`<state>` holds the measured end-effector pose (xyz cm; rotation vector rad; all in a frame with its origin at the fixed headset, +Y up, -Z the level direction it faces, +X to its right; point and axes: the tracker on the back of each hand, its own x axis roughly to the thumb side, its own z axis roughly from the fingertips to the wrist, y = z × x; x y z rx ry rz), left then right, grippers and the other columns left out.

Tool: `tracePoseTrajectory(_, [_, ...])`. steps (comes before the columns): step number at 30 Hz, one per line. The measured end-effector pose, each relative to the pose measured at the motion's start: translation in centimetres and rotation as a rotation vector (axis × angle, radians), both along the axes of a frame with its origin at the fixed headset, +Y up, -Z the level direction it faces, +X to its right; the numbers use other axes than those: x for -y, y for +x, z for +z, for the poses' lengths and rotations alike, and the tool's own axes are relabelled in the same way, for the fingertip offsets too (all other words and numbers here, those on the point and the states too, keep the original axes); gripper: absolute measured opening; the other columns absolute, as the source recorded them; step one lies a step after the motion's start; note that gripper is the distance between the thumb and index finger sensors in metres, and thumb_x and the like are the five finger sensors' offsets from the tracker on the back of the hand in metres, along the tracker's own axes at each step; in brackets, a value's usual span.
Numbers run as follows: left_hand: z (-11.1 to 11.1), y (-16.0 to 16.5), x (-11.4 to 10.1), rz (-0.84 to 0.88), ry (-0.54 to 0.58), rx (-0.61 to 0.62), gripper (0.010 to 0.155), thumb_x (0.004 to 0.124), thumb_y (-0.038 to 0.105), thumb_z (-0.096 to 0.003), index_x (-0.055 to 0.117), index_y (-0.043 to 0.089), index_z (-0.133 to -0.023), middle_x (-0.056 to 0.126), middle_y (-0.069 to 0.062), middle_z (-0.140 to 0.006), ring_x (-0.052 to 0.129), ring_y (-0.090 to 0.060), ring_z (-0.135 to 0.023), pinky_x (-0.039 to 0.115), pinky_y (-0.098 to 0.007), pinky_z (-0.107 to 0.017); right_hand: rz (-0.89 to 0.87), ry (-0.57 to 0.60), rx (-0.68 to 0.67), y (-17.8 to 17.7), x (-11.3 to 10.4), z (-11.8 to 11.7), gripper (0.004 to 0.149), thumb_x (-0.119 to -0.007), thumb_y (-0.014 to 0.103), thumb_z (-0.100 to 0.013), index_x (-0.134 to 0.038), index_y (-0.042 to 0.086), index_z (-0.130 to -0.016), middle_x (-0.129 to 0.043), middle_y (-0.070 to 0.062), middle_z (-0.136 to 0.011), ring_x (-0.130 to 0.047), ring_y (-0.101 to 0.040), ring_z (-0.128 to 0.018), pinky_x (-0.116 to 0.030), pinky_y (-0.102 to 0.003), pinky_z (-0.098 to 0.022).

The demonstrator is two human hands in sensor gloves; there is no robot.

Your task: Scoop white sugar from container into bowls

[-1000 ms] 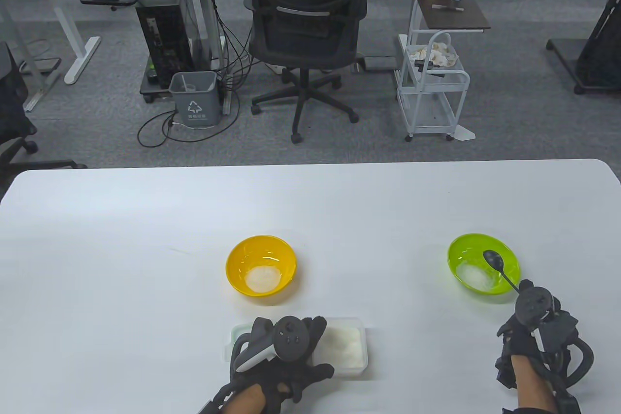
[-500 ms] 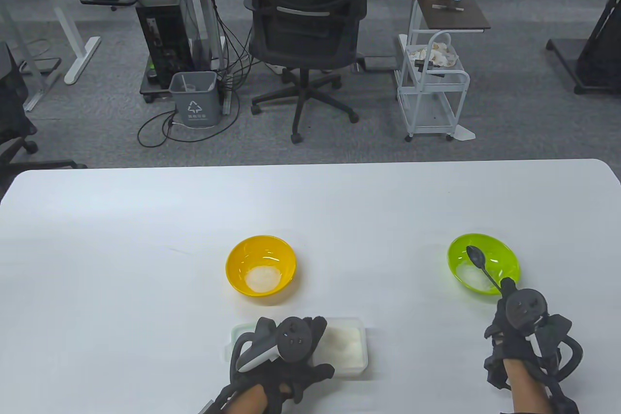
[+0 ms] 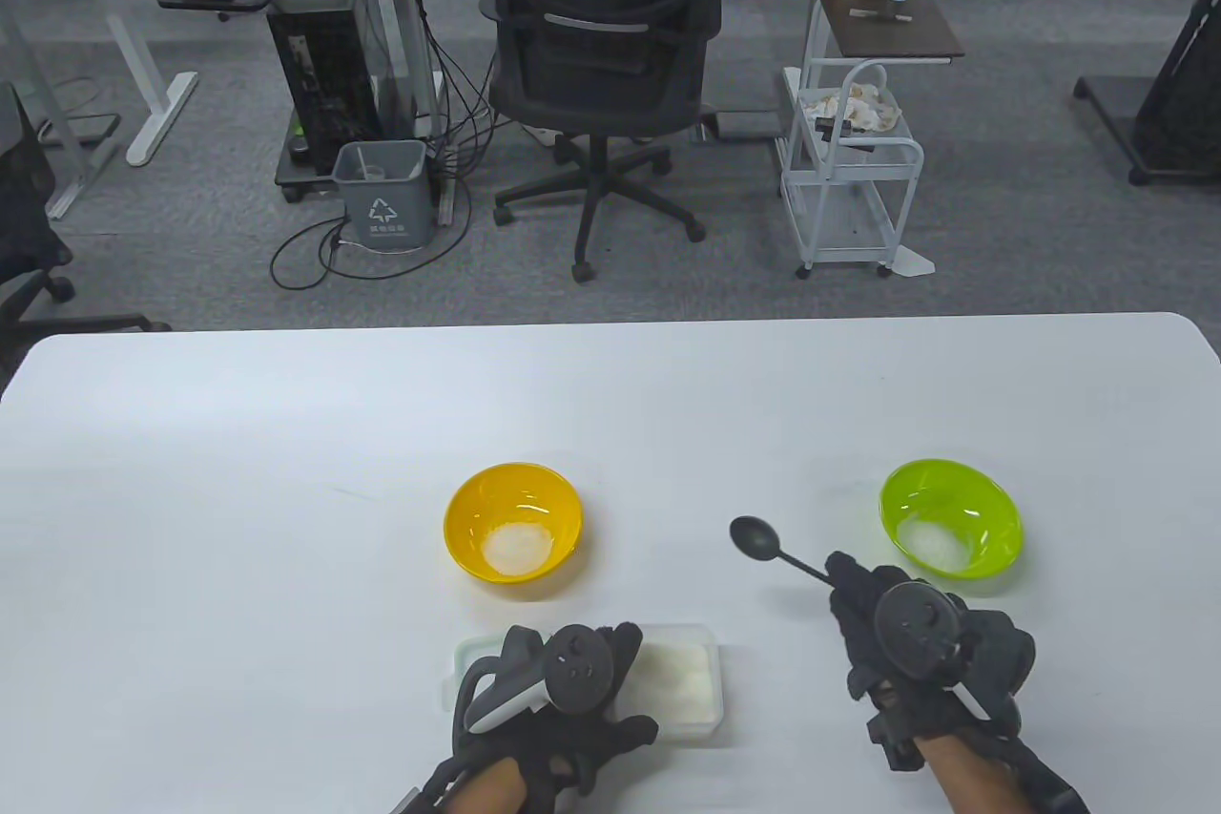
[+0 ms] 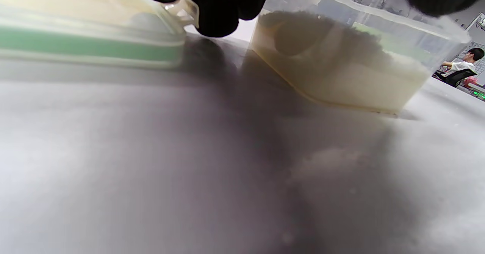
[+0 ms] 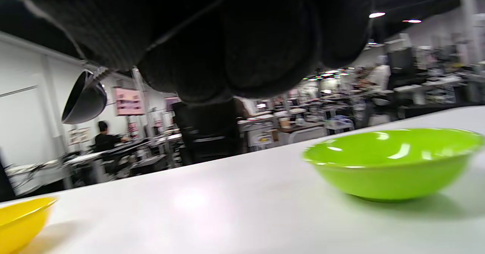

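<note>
While your left hand (image 3: 558, 695) rests its fingers (image 4: 223, 8) on the sugar container (image 3: 679, 680) (rim touched), your right hand (image 3: 906, 633) grips the black spoon (image 3: 768, 544) above the tabletop (image 3: 238, 518), between yellow bowl (image 3: 513, 530) and green bowl (image 3: 951, 518).

The spoon (image 3: 760, 538) has been carried out of the green bowl (image 3: 992, 509) by the right hand (image 3: 916, 642) and is now held above the table to the left of that bowl, between it and the yellow bowl (image 3: 477, 509).
</note>
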<state>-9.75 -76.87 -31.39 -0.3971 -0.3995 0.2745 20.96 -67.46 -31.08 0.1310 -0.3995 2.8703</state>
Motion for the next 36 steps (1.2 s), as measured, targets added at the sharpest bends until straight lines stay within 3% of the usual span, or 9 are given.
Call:
tracePoseTrajectory(3, [0.0, -0.1, 0.2, 0.028, -0.018, -0.004, 0.094, 0.067, 0.073, -0.0376, 0.023, 0.036, -0.112, 0.039, -0.001, -0.122, 0.061, -0.027, -0.114, 0.043, -0.056, -0.084, 0.114, 0.033, -0.117, -2.3, 1.3, 1.1, 0.043, -0.08, 0.045, -0.046, -0.087, 0.037, -0.087, -0.097, -0.004, -0.073, -0.099, -0.024, -0.041, -0.076, -0.046, -0.058])
tracePoseTrajectory(8, [0.0, -0.1, 0.2, 0.031, -0.018, -0.003, 0.094, 0.067, 0.073, -0.0376, 0.023, 0.036, -0.112, 0.04, -0.001, -0.122, 0.06, -0.027, -0.114, 0.042, -0.056, -0.084, 0.348, 0.085, -0.203, -3.8, 2.8, 2.6, 0.042, -0.081, 0.046, -0.045, -0.087, 0.039, -0.086, -0.097, -0.002, -0.073, -0.099, -0.024, -0.042, -0.075, -0.047, -0.06])
tracePoseTrajectory(16, [0.0, -0.1, 0.2, 0.03, -0.023, -0.001, 0.094, 0.067, 0.073, -0.0377, 0.022, 0.036, -0.112, 0.04, -0.001, -0.122, 0.06, -0.027, -0.114, 0.042, -0.056, -0.084, 0.51, 0.129, -0.223, -5.9, 4.5, 3.0, 0.042, -0.08, 0.046, -0.045, -0.086, 0.04, -0.087, -0.097, -0.001, -0.073, -0.098, -0.023, -0.043, -0.075, -0.046, -0.06])
tracePoseTrajectory(24, [0.0, -0.1, 0.2, 0.025, -0.021, 0.001, 0.094, 0.067, 0.073, -0.0377, 0.022, 0.036, -0.112, 0.04, -0.001, -0.122, 0.06, -0.027, -0.114, 0.042, -0.056, -0.084, 0.658, 0.183, -0.283, -8.3, 4.6, 4.2, 0.042, -0.081, 0.045, -0.045, -0.087, 0.04, -0.086, -0.097, -0.001, -0.072, -0.098, -0.023, -0.04, -0.075, -0.046, -0.059])
tracePoseTrajectory(36, [0.0, 0.0, 0.2, 0.023, -0.019, 0.001, 0.094, 0.067, 0.073, -0.0376, 0.022, 0.036, -0.112, 0.04, -0.001, -0.122, 0.06, -0.027, -0.114, 0.042, -0.056, -0.084, 0.555, 0.012, -0.397, -8.2, 4.2, 4.1, 0.042, -0.08, 0.047, -0.044, -0.087, 0.038, -0.085, -0.1, -0.001, -0.065, -0.098, -0.019, -0.03, -0.08, -0.042, -0.053])
